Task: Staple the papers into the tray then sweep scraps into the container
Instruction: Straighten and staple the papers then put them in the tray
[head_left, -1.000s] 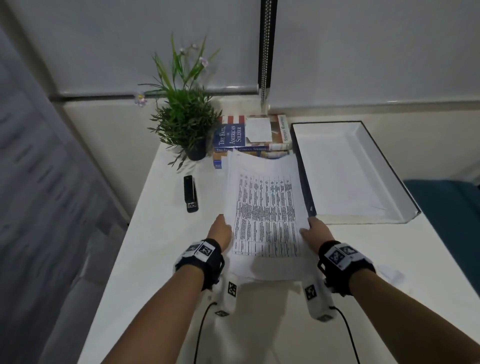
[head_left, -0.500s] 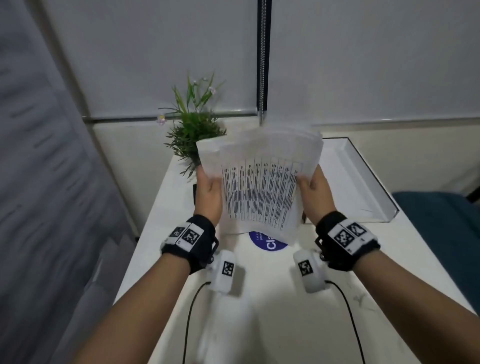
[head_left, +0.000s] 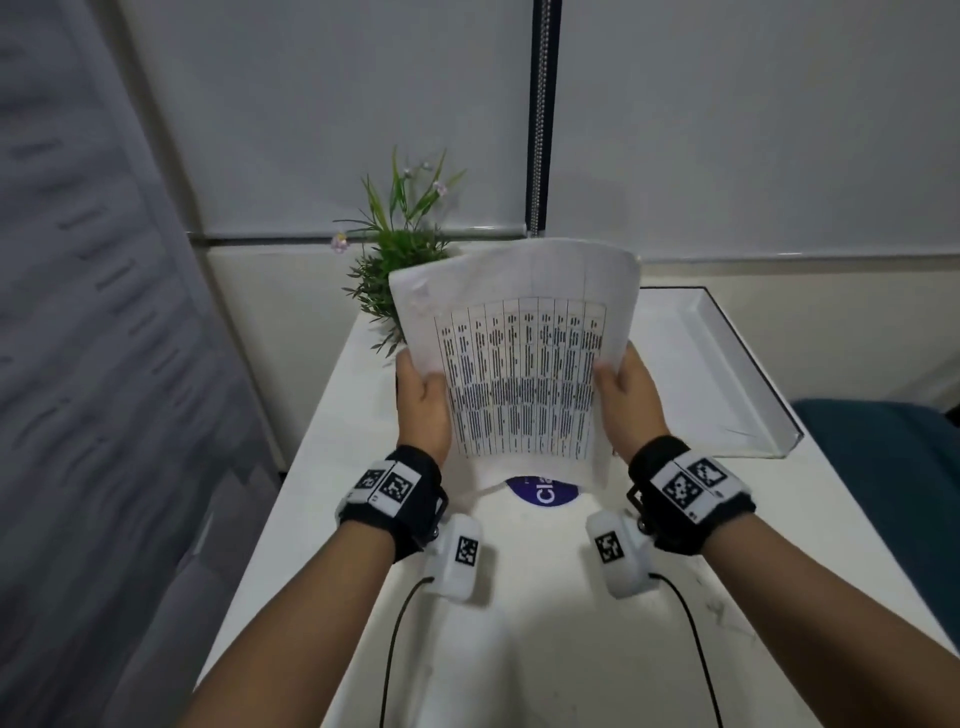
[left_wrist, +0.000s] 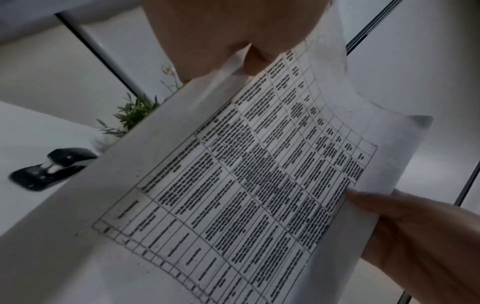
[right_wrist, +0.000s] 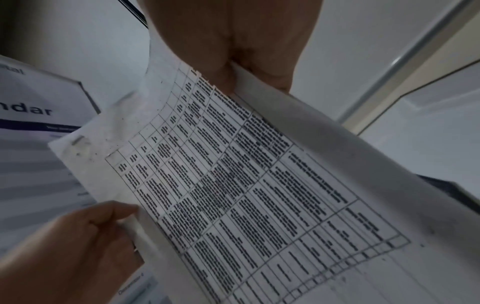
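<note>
A stack of white papers (head_left: 519, 364) printed with a dense table is held upright above the desk, its top curling back. My left hand (head_left: 423, 395) grips the stack's left edge and my right hand (head_left: 626, 395) grips its right edge, thumbs on the printed side. The same papers (left_wrist: 259, 174) (right_wrist: 246, 185) fill both wrist views. The black stapler (left_wrist: 52, 168) lies on the desk to the left, seen only in the left wrist view. The shallow white tray (head_left: 727, 374) sits on the desk at the right, behind the papers.
A potted green plant (head_left: 400, 254) stands at the back of the white desk (head_left: 545, 623). A sheet with a blue round mark (head_left: 543, 491) lies flat under the raised stack. A printed sheet with large letters (right_wrist: 33, 123) lies at the left. A teal seat (head_left: 883, 467) is right of the desk.
Both hands lifted the stack from flat on the desk to upright in the air, uncovering the sheet with the blue mark. The head view has tilted up and closer.
</note>
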